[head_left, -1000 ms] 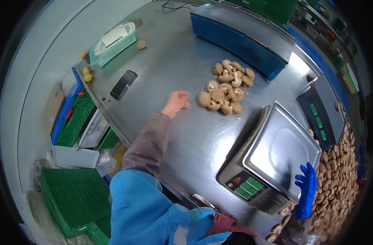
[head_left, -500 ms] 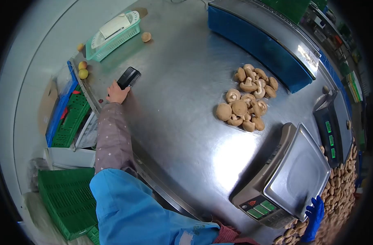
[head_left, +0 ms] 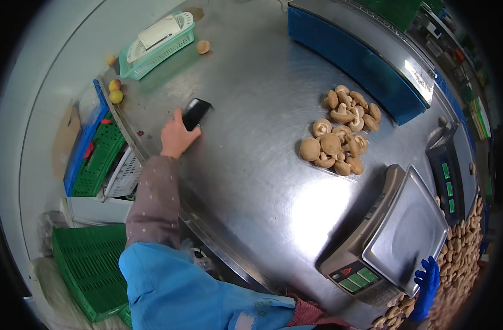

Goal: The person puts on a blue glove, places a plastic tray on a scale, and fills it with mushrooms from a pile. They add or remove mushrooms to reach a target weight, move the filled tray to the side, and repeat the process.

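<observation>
My bare left hand has its fingers closed around the near end of a black phone, tilted just over the steel table. The glossy dark face of the phone shows; its underside is hidden. My right hand, in a blue glove, is beside the front corner of a scale's steel pan. Its fingers are apart and nothing shows in them. Two clusters of brown mushrooms lie mid-table, a rear one and a front one, the front one on clear plastic.
A blue-sided machine stands at the back. Another scale is at right, by heaped mushrooms. A mint basket, a single mushroom and fruits sit at back left. Green crates are at left.
My left hand has moved right and slightly nearer with the phone, away from the table's left edge. My right hand stays by the scale, with its fingers slightly shifted.
</observation>
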`<state>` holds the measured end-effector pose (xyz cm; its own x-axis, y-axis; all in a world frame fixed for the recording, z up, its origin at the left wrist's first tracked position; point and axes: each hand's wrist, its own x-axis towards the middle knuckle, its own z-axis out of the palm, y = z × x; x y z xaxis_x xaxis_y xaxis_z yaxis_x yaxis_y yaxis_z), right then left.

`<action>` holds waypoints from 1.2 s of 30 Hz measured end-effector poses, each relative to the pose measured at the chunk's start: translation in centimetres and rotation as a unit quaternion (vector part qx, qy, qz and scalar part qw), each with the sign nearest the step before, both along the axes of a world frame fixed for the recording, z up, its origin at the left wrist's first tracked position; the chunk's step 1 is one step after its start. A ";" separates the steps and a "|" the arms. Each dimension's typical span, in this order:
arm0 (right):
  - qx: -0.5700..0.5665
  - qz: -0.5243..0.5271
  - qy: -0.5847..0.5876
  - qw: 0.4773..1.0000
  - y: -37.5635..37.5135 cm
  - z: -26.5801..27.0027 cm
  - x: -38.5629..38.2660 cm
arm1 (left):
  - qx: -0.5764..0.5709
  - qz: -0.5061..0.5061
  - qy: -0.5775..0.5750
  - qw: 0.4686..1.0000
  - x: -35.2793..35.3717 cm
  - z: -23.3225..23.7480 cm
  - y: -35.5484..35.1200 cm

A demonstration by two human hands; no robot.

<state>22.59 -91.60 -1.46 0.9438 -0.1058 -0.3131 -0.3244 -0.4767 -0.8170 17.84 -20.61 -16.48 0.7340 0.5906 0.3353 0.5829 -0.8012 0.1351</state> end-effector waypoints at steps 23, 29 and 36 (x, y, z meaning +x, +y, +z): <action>-0.100 0.057 0.032 0.993 6.4 2.6 1.3 | -0.304 -0.011 -0.073 0.950 -1.7 1.3 -0.6; -0.108 0.040 0.031 0.993 6.2 2.3 2.3 | -0.317 -0.030 -0.090 0.944 3.2 0.0 2.5; -0.163 0.009 0.028 0.986 5.7 2.8 3.8 | -0.212 -0.033 -0.104 0.971 12.0 -3.7 8.3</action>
<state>26.42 -85.92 1.31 0.9289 -0.1921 -0.3168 -0.3532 -0.7171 -0.6009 29.84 -12.35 -20.18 0.7169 0.6624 0.2176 0.4577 -0.6825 0.5698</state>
